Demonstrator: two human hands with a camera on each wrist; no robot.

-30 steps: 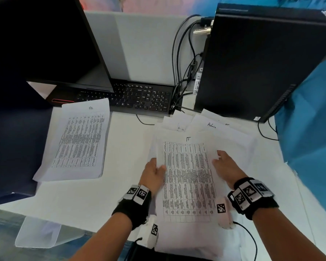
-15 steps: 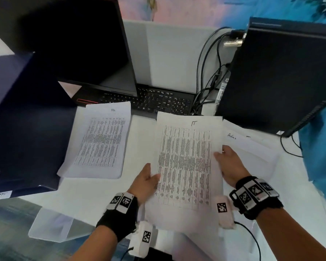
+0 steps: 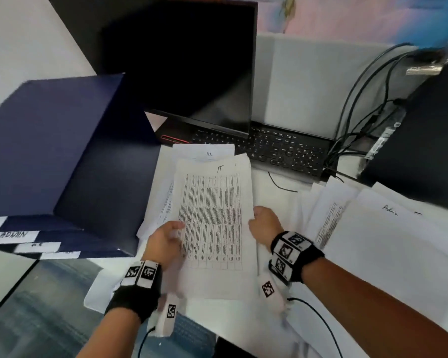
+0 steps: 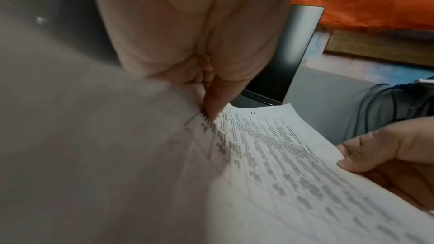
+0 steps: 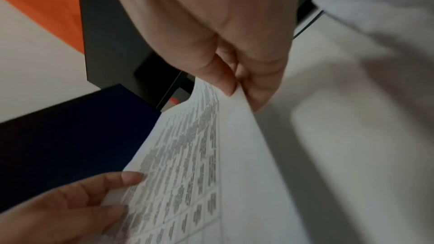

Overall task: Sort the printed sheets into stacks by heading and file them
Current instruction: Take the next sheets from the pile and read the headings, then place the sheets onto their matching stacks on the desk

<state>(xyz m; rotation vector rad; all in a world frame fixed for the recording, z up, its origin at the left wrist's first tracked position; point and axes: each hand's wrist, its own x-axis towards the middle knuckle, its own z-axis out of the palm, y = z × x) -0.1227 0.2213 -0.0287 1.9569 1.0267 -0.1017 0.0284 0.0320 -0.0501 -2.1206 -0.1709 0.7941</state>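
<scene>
A printed sheet headed "IT" (image 3: 214,223) is held above the desk between both hands. My left hand (image 3: 166,241) pinches its left edge, thumb on top (image 4: 213,103). My right hand (image 3: 265,223) pinches the right edge between thumb and fingers (image 5: 231,84). Under the sheet lies a stack headed "HR" (image 3: 204,153), mostly covered. To the right, loose sheets are spread out, one headed "Admin" (image 3: 389,210). Dark blue folders (image 3: 62,151) lie at the left, with white labels, one reading "ADMIN" (image 3: 13,235).
A black laptop (image 3: 282,148) stands open behind the papers. A black computer tower (image 3: 429,151) with several cables (image 3: 360,99) is at the right. The desk's front edge (image 3: 101,303) runs just below my left wrist.
Both hands have lifted the "IT" sheet off the right pile and carried it left, so it now hangs over the "HR" stack. The view has turned left toward the blue folders.
</scene>
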